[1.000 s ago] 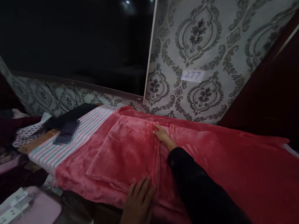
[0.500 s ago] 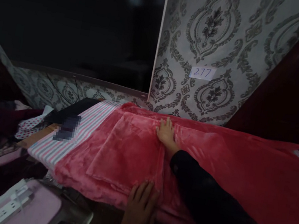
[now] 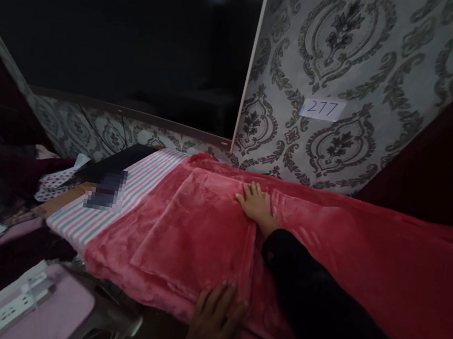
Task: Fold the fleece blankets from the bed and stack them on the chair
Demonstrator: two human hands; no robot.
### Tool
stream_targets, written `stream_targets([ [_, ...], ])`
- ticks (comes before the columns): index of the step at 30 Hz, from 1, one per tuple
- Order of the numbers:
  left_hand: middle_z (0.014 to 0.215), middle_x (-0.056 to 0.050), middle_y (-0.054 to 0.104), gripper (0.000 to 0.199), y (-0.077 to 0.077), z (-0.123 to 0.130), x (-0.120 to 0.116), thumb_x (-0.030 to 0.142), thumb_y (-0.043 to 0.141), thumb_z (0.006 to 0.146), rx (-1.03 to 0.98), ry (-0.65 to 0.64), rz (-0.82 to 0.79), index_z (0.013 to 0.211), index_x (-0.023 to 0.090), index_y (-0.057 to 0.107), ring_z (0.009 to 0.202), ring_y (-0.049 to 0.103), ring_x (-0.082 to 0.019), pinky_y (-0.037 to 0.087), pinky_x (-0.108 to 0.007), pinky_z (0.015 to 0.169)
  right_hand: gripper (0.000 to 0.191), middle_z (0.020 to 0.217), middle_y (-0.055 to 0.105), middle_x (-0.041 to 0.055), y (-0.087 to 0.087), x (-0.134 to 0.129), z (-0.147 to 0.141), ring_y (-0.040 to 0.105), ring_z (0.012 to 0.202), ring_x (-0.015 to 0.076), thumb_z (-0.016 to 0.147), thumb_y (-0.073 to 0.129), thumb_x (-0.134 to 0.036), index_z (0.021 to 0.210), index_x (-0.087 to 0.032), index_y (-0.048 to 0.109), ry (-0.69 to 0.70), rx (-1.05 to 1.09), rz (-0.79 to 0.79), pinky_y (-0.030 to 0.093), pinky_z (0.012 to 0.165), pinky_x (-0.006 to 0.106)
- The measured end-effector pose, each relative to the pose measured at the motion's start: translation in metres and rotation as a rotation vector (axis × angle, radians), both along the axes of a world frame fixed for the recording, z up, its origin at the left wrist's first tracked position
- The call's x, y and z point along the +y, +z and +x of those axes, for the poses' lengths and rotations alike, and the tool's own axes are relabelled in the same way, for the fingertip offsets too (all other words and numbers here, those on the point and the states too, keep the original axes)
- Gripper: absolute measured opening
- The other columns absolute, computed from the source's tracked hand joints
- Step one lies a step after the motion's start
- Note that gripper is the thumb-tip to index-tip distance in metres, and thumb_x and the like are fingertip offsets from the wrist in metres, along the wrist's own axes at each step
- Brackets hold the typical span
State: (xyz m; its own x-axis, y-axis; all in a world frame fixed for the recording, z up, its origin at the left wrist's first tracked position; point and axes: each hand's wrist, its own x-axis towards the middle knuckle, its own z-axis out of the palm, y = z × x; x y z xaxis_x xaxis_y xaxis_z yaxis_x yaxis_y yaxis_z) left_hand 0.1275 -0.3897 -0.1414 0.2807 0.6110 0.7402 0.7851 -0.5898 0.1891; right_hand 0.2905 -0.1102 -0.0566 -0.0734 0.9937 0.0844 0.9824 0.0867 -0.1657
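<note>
Apart, left hand (image 3: 215, 325) and right hand (image 3: 254, 202) rest open on the folded red fleece (image 3: 198, 229).

The number "277" is handwritten in blue on a small white paper label (image 3: 322, 109), which stands against the grey damask-patterned wallpaper (image 3: 355, 87), to the right of the large black television (image 3: 120, 28). A tiny mark on the television's lower frame is too small to read.

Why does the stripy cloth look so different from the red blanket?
The red blanket is plain and looks fuzzy; the stripy cloth has pink, grey and white stripes and looks smoother. Much more of the red blanket shows, while the stripy cloth shows mostly as a band beside it. Both are spread out.
</note>
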Motion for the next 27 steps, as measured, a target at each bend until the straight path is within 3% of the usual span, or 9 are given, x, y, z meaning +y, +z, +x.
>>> stream_targets([
  [6, 0.141, -0.002, 0.065, 0.038, -0.001, -0.002, 0.001, 0.043, 0.063, 0.092, 0.047, -0.016, 0.006, 0.129, 0.036, 0.069, 0.134, 0.054, -0.024, 0.028, -0.042, 0.119, 0.068, 0.169, 0.020, 0.0145, -0.011, 0.006, 0.009, 0.013, 0.157, 0.0284, 0.107, 0.029, -0.053, 0.163, -0.015, 0.025, 0.029, 0.015, -0.084, 0.019, 0.124, 0.056],
  [11, 0.145, -0.003, 0.062, 0.041, 0.005, -0.004, 0.000, 0.039, 0.062, 0.093, 0.058, -0.042, -0.006, 0.133, 0.034, 0.067, 0.138, 0.050, -0.025, 0.028, -0.043, 0.120, 0.067, 0.170, 0.019, 0.0144, 0.011, -0.002, 0.000, 0.011, 0.157, 0.0297, 0.107, 0.026, -0.052, 0.163, -0.015, 0.027, -0.016, 0.054, -0.161, 0.020, 0.123, 0.058],
  [14, 0.149, -0.003, 0.059, 0.042, 0.014, -0.006, -0.004, 0.038, 0.062, 0.094, 0.084, -0.056, -0.039, 0.136, 0.034, 0.065, 0.139, 0.049, -0.025, 0.031, -0.044, 0.119, 0.071, 0.168, 0.022, 0.0174, 0.017, -0.030, -0.011, 0.011, 0.157, 0.0335, 0.105, 0.030, -0.057, 0.163, -0.015, 0.029, 0.049, 0.019, -0.035, 0.018, 0.123, 0.058],
  [17, 0.151, -0.006, 0.056, 0.046, 0.023, -0.009, -0.006, 0.037, 0.060, 0.095, 0.130, -0.090, -0.123, 0.141, 0.031, 0.061, 0.140, 0.049, -0.027, 0.035, -0.047, 0.116, 0.073, 0.167, 0.028, 0.0169, 0.005, -0.072, -0.019, 0.018, 0.156, 0.0347, 0.103, 0.035, -0.062, 0.162, -0.019, 0.033, 0.211, -0.046, 0.118, 0.020, 0.123, 0.055],
  [21, 0.150, -0.011, 0.056, 0.051, 0.032, -0.010, -0.008, 0.034, 0.059, 0.093, 0.130, -0.133, -0.227, 0.144, 0.026, 0.056, 0.141, 0.047, -0.029, 0.037, -0.052, 0.116, 0.072, 0.167, 0.027, 0.0162, -0.024, -0.115, -0.018, 0.024, 0.153, 0.0358, 0.102, 0.039, -0.061, 0.161, -0.020, 0.035, 0.328, -0.143, 0.155, 0.025, 0.121, 0.054],
  [24, 0.146, -0.014, 0.058, 0.052, 0.036, -0.012, -0.013, 0.026, 0.056, 0.092, 0.072, -0.185, -0.229, 0.144, 0.021, 0.054, 0.141, 0.046, -0.029, 0.038, -0.055, 0.115, 0.072, 0.167, 0.027, 0.0180, -0.033, -0.121, -0.014, 0.024, 0.153, 0.0362, 0.102, 0.038, -0.058, 0.162, -0.018, 0.033, 0.341, -0.186, 0.144, 0.023, 0.122, 0.055],
  [27, 0.135, -0.014, 0.065, 0.043, 0.038, -0.019, -0.022, 0.019, 0.053, 0.092, -0.033, -0.190, -0.133, 0.134, 0.019, 0.060, 0.129, 0.054, -0.028, 0.043, -0.054, 0.111, 0.071, 0.166, 0.029, 0.0181, -0.028, -0.117, -0.009, 0.026, 0.153, 0.0369, 0.102, 0.037, -0.058, 0.161, -0.019, 0.033, 0.347, -0.151, 0.060, 0.025, 0.121, 0.057],
])
